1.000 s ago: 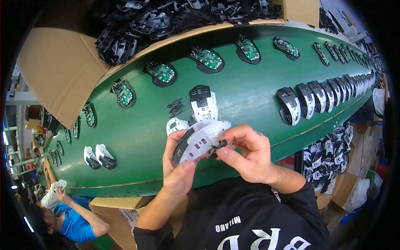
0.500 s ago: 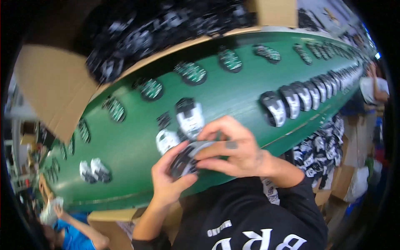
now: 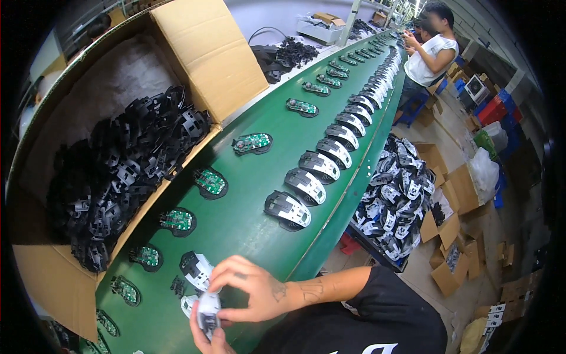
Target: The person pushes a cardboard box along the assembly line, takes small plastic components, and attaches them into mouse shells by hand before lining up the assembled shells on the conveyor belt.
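Observation:
A black-and-white computer mouse (image 3: 209,310) is held upright between my two hands, low in the view. My left hand (image 3: 206,341) grips its lower end from below, partly cut off by the lower edge. From the right, my right hand (image 3: 250,289) has its thumb and fingers curled against the mouse's side and top. Just beyond them on the green belt (image 3: 253,183) lies a white-and-black mouse shell (image 3: 196,269). A small black part (image 3: 178,287) and another white shell piece (image 3: 188,304) lie beside it.
Black mouse bases with green circuit boards (image 3: 252,143) run along the belt's far side. White-and-black mice (image 3: 287,209) form a row nearer its right edge. A carton (image 3: 206,59) of black parts stands left; a crate (image 3: 386,259) heaped with shells sits right. Beyond stands a person (image 3: 427,65).
My view has swung toward the right end of the belt, so my hands now appear lower and further left. The mouse stays in both hands, its white side now showing more.

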Tool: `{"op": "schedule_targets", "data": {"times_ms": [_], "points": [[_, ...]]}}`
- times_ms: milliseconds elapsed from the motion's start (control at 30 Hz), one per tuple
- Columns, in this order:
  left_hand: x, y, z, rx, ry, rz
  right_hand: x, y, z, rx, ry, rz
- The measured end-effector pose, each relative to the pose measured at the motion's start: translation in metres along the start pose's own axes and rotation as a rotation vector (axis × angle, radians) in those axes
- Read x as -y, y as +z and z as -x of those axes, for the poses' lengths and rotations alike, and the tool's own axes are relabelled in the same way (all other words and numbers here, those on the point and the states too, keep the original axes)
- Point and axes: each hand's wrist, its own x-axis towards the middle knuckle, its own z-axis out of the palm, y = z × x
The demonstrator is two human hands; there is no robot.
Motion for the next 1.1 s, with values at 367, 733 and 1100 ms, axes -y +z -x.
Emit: {"op": "schedule_targets", "data": {"times_ms": [367, 733, 1100], "points": [[-0.015, 0.014, -0.016, -0.080, 0.161, 0.009, -0.006, 0.013, 0.016, 0.256, 0.595, -0.584], [-0.013, 0.021, -0.025, 0.008, 0.112, -0.112, -0.009, -0.001, 0.015, 0.267, 0.759, -0.687], [0.004, 0.019, -0.017, -0.026, 0.181, -0.304, -0.010, 0.002, 0.021, 0.237, 0.889, -0.709]]}}
